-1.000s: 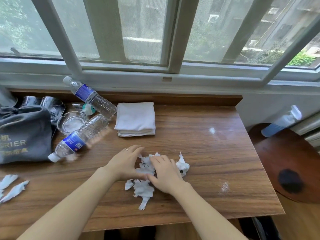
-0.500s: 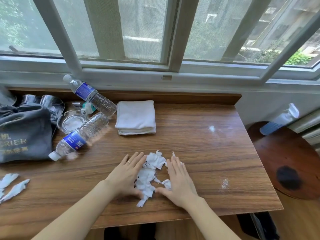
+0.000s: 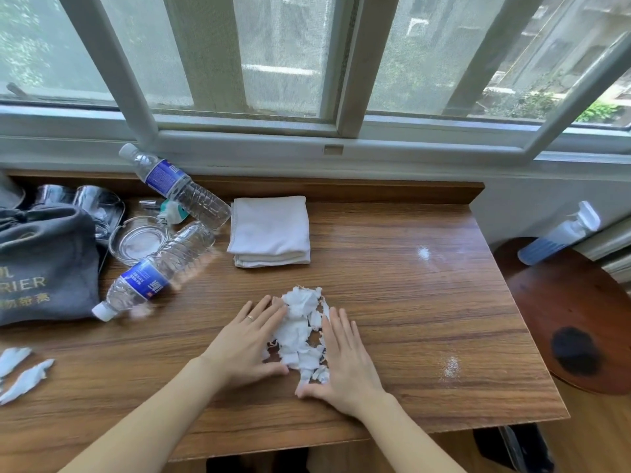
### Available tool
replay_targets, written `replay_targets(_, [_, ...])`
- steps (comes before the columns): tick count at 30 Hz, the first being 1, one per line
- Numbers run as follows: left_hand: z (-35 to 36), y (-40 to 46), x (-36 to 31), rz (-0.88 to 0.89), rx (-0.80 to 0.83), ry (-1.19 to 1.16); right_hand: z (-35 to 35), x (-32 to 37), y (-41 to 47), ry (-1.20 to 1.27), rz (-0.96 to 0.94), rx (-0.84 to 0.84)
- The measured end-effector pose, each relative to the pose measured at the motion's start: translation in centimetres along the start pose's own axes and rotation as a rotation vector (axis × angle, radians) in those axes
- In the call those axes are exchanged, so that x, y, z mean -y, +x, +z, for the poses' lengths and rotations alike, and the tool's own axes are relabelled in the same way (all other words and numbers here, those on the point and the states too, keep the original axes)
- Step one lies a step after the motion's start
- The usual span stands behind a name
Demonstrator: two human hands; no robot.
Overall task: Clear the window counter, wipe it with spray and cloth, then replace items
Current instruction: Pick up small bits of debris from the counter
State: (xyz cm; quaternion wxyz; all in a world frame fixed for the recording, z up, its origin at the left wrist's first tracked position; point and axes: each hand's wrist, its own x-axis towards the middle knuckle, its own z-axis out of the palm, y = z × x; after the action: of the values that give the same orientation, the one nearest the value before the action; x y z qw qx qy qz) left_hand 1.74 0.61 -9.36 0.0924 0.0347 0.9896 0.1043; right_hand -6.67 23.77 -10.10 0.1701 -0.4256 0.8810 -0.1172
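The clearing step looks to be in hand: both palms lie flat on the wooden surface (image 3: pixel 392 274), the left hand (image 3: pixel 247 343) and the right hand (image 3: pixel 345 360) set on either side of a heap of torn tissue scraps (image 3: pixel 300 331), fingers straight and together, edges touching the paper as if herding it into one pile. Neither grip is closed on anything; each is spread and pressing down. To my eye the next move calls for the fingers to curl under the heap and lift it in one scoop, and gently, since the bits are light and loose and would scatter; two more stray tissue strips (image 3: pixel 24 373) lie well apart near the left edge and need gathering too. The folded white cloth (image 3: pixel 271 230) waits toward the back of the surface, untouched, and the spray bottle (image 3: pixel 560 233) lies off the surface altogether, on the round dark stool (image 3: pixel 580 319) to the right, so wiping has not begun. As for containers: two plastic water bottles lie on their sides, the near bottle (image 3: pixel 153 274) and the far bottle (image 3: pixel 177 186) propped against the sill, both capped and looking clear, though I cannot tell how much water is inside. A glass ashtray (image 3: pixel 138 240) between them appears empty. A grey drawstring bag (image 3: pixel 44 264) sits at the left, its contents hidden, with glass tumblers (image 3: pixel 85 199) behind it.
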Motion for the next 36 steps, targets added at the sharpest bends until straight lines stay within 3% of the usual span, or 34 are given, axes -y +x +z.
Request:
replay_targets(7, [0.6, 2.1, -0.9, 0.147, -0.053, 0.107, -0.1, 0.7, 3.5, -0.036, -0.041, -0.031])
replay_targets(11, [0.9, 2.3, -1.5, 0.199, -0.114, 0.048, -0.3, 0.7, 4.8, -0.049, -0.093, -0.007])
replay_targets(15, [0.7, 0.8, -0.8, 0.038, -0.375, -0.199, 0.3, 0.4, 5.0, -0.082, -0.082, -0.090])
replay_targets(17, [0.5, -0.2, -0.1, -0.052, -0.411, -0.144, 0.3, 0.5, 5.2, -0.104, -0.070, -0.136])
replay_targets(21, [1.3, -0.8, 0.5, -0.014, -0.335, -0.031, 0.2, 0.7, 5.6, -0.128, -0.059, -0.199])
replay_targets(26, [0.3, 1.2, -0.8, -0.088, -0.387, -0.293, 0.2, 0.7, 6.2, -0.037, -0.070, -0.316])
replay_targets(31, [-2.4, 3.1, -1.2, -0.287, -0.121, -0.562, -1.5, 0.4, 7.2, -0.068, -0.030, -0.164])
replay_targets(33, [-3.0, 4.2, -1.2, -0.312, -0.061, -0.573, -2.4, 0.5, 7.8, -0.098, -0.027, -0.037])
replay_targets(36, [-3.6, 5.6, -1.1, -0.295, 0.075, -0.453, -2.4, 0.4, 8.2, -0.158, -0.052, -0.095])
